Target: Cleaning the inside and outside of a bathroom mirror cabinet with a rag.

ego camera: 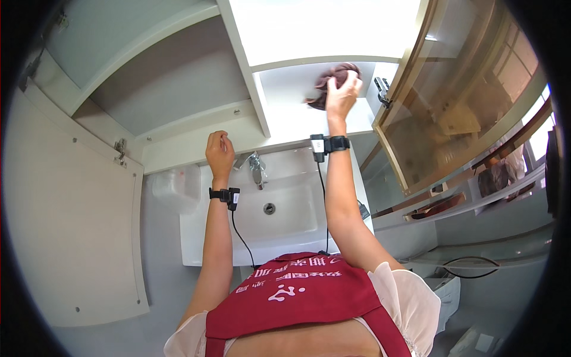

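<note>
My right hand (343, 96) grips a bunched dark brown cloth (322, 85) inside the lit right compartment of a white wall cabinet (319, 60). The cloth is against or close to the compartment's inner back panel (285, 85), and its loose end is blurred. My left hand (219, 154) hovers before the cabinet's lower left ledge (196, 136), above the chrome faucet (258, 169). Its fingers are curled in, with nothing visible in them. Below both arms lies a white washbasin (290, 223) with a round drain (269, 209).
A white cabinet door (84, 214) swings out at left; a mirrored door (450, 102) stands out at right. A translucent plastic container (176, 189) is left of the faucet. Glass shelves (499, 250) line the right side. Cables (323, 192) run from both wrist straps.
</note>
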The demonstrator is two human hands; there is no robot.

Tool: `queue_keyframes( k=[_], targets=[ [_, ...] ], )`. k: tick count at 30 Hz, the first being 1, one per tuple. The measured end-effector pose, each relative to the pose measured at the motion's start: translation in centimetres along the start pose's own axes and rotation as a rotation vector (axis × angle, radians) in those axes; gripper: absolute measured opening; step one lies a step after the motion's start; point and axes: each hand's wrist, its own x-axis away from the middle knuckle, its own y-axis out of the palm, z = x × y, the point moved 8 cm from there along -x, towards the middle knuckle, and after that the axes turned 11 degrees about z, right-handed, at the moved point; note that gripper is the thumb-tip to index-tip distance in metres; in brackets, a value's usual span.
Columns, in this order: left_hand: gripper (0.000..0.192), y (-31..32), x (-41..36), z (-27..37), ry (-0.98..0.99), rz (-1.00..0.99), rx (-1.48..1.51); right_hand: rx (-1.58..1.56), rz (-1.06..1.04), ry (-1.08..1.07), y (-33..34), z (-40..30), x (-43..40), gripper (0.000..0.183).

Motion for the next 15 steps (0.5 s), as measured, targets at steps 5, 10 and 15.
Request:
queue_keyframes(
  k=[5, 10, 15],
  targets=[
    [0.007, 0.1, 0.0, 0.0, -0.004, -0.01, -0.003, 0.044, 0.015, 0.108, 0.2, 1.1, 0.5, 0.036],
    [0.006, 0.2, 0.0, 0.1, 0.021, -0.014, 0.004, -0.094, -0.314, -0.21, 5.4, -7.6, 7.7, 0.046],
    [0.006, 0.6, 0.2, 0.2, 0.013, -0.028, 0.0, -0.228, -0.333, -0.229, 6.9, -11.2, 6.8, 0.047]
  ],
)
